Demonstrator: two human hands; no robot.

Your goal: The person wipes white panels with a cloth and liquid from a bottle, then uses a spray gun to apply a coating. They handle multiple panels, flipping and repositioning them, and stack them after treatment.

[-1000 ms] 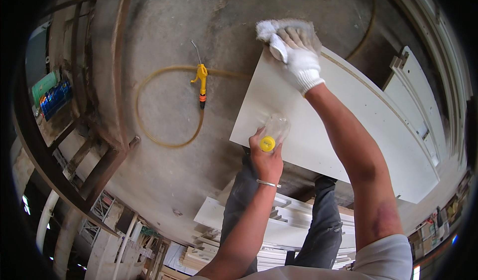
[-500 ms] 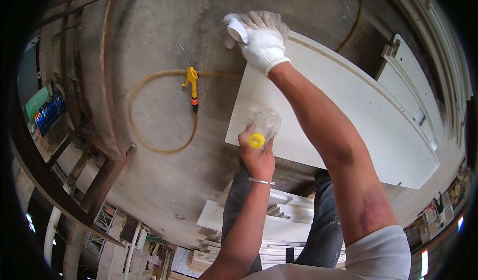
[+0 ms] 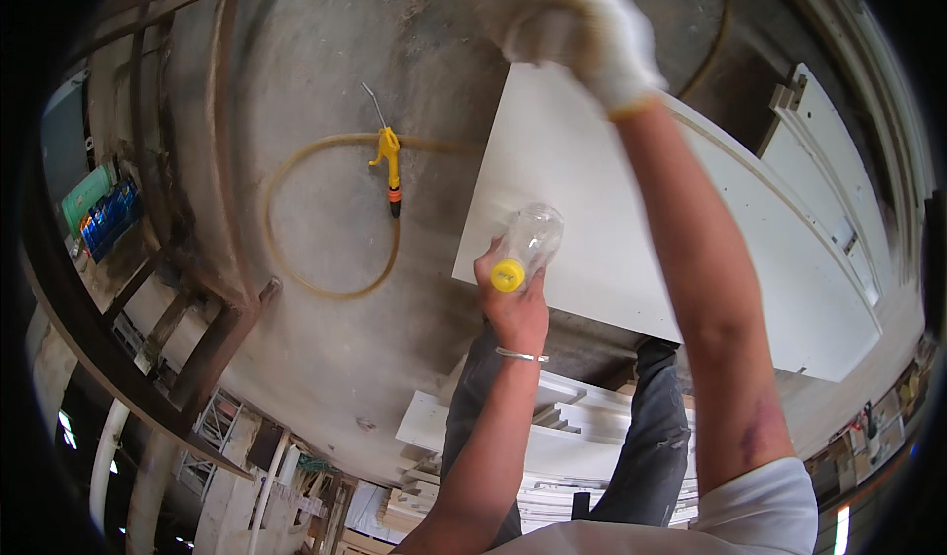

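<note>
clear plastic bottle (image 3: 538, 231), likely light and squeezable, best held mid-body; the left hand (image 3: 515, 308) clasps it near the yellow cap (image 3: 508, 275); the gloved right hand (image 3: 604, 44) blurs, its grip impossible to tell.

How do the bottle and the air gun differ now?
The bottle is clear with a yellow cap; the air gun is mostly yellow with a thin metal nozzle. The left hand grips the bottle; the air gun lies on the floor, joined to a hose. Both show yellow.
</note>
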